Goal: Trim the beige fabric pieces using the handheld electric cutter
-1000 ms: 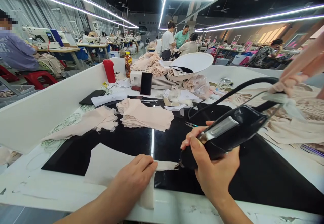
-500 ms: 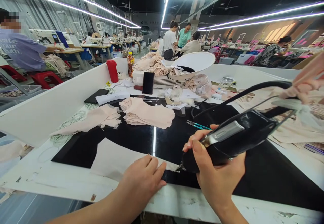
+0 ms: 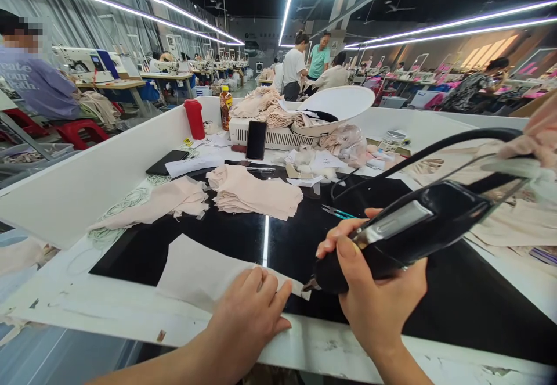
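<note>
My right hand (image 3: pixel 374 298) is wrapped round a black corded hand-held cutting tool (image 3: pixel 409 231). The tool's tip touches the right end of a pale fabric piece (image 3: pixel 198 269) that lies on the black work surface (image 3: pixel 444 298). With fingers stretched out flat, my left hand (image 3: pixel 250 312) presses on the near right edge of that piece, close to the tool's tip. The tool's black cable (image 3: pixel 429 150) arcs up and off to the right.
Behind lie a stack of pink fabric pieces (image 3: pixel 255 190), another pink piece (image 3: pixel 163 202), small scissors (image 3: pixel 342 212), a phone (image 3: pixel 256 139), a red bottle (image 3: pixel 194 119) and a white bowl (image 3: pixel 335 103). White walls (image 3: pixel 87 176) border the table. People work further back.
The view has drifted and the table's near edge sits lower now. My left hand has slid a little to the right along the fabric's edge. The tool stays in my right hand at the fabric's end.
</note>
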`<control>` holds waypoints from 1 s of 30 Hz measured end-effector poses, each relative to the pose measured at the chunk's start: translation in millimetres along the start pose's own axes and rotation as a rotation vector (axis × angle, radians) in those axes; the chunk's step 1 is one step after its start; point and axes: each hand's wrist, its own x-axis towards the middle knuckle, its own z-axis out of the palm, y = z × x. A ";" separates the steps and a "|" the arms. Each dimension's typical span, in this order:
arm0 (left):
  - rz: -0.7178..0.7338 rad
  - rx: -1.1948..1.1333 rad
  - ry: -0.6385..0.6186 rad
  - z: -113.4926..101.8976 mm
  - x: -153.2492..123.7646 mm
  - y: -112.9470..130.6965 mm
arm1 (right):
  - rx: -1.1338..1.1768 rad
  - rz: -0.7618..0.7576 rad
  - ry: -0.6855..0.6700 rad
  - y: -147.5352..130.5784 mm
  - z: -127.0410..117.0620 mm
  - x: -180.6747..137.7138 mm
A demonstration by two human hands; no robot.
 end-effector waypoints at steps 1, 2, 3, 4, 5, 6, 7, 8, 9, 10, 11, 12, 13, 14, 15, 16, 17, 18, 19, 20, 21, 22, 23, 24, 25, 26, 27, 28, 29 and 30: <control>-0.001 0.007 0.004 1.7 -0.6 0.4 | 0.019 0.005 -0.001 0.7 1.4 1.9; -0.002 0.013 0.008 3.2 -1.0 0.7 | 0.035 0.005 -0.001 1.9 3.0 3.7; -0.005 0.019 0.009 4.3 -1.2 0.9 | 0.048 0.004 -0.002 3.7 4.8 5.3; -0.006 0.025 0.010 5.0 -1.2 1.1 | 0.058 0.005 -0.007 5.8 6.7 6.5; -0.005 0.029 0.008 5.4 -1.2 1.2 | 0.068 0.008 -0.018 8.1 8.6 7.3; -0.004 0.032 0.006 5.4 -1.1 1.2 | 0.079 0.012 -0.031 10.4 10.5 7.6; -0.002 0.035 0.004 5.3 -1.0 1.2 | 0.088 0.014 -0.043 12.5 12.2 7.5; 0.000 0.036 0.003 4.9 -0.9 1.1 | 0.095 0.016 -0.057 14.2 13.7 7.2; 0.000 0.036 0.002 4.5 -0.9 1.0 | 0.099 0.017 -0.071 15.5 15.0 6.8; 0.000 0.034 0.003 4.2 -0.8 0.9 | 0.098 0.018 -0.083 16.3 16.0 6.4; 0.001 0.032 0.007 3.9 -0.9 0.6 | 0.093 0.016 -0.090 16.7 16.7 6.1; 0.002 0.031 0.015 3.9 -1.0 0.4 | 0.082 0.014 -0.092 16.8 17.2 6.0; 0.004 0.029 0.026 3.9 -1.2 0.1 | 0.067 0.015 -0.094 16.8 17.6 6.0; 0.006 0.028 0.037 4.2 -1.3 -0.2 | 0.053 0.017 -0.092 16.9 17.9 6.3; 0.008 0.028 0.047 4.5 -1.5 -0.5 | 0.042 0.021 -0.089 17.0 18.2 6.7; 0.010 0.029 0.053 4.8 -1.5 -0.8 | 0.037 0.025 -0.087 17.2 18.6 7.1; 0.010 0.029 0.057 5.1 -1.6 -1.0 | 0.039 0.027 -0.087 17.6 19.3 7.6; 0.008 0.029 0.060 5.3 -1.6 -1.3 | 0.048 0.025 -0.088 18.1 20.2 8.1; 0.008 0.030 0.068 5.3 -1.6 -1.6 | 0.059 0.018 -0.087 18.7 21.4 8.4; 0.010 0.031 0.079 5.3 -1.6 -1.8 | 0.069 0.013 -0.088 19.1 22.9 8.7; 0.012 0.032 0.090 5.1 -1.7 -1.9 | 0.076 0.010 -0.093 19.5 24.6 8.9; 0.014 0.033 0.098 4.8 -1.7 -2.1 | 0.079 0.010 -0.096 19.6 26.3 8.9; 0.017 0.035 0.103 4.6 -1.9 -2.3 | 0.075 0.015 -0.094 19.5 28.0 9.0; 0.021 0.033 0.102 4.6 -2.1 -2.6 | 0.063 0.024 -0.089 19.2 29.5 9.0; 0.024 0.029 0.099 4.7 -2.5 -2.9 | 0.047 0.036 -0.082 18.8 30.9 9.0; 0.026 0.023 0.096 5.3 -3.0 -3.4 | 0.031 0.046 -0.074 18.3 32.0 9.0; 0.029 0.014 0.096 6.2 -3.7 -3.9 | 0.019 0.055 -0.068 17.9 33.0 9.1; 0.032 0.005 0.100 7.5 -4.4 -4.5 | 0.016 0.062 -0.064 17.7 34.0 9.3; 0.036 -0.003 0.103 9.1 -5.3 -5.2 | 0.024 0.066 -0.065 17.7 34.9 9.5; 0.039 -0.010 0.105 11.0 -6.3 -5.9 | 0.043 0.066 -0.069 17.9 35.9 9.7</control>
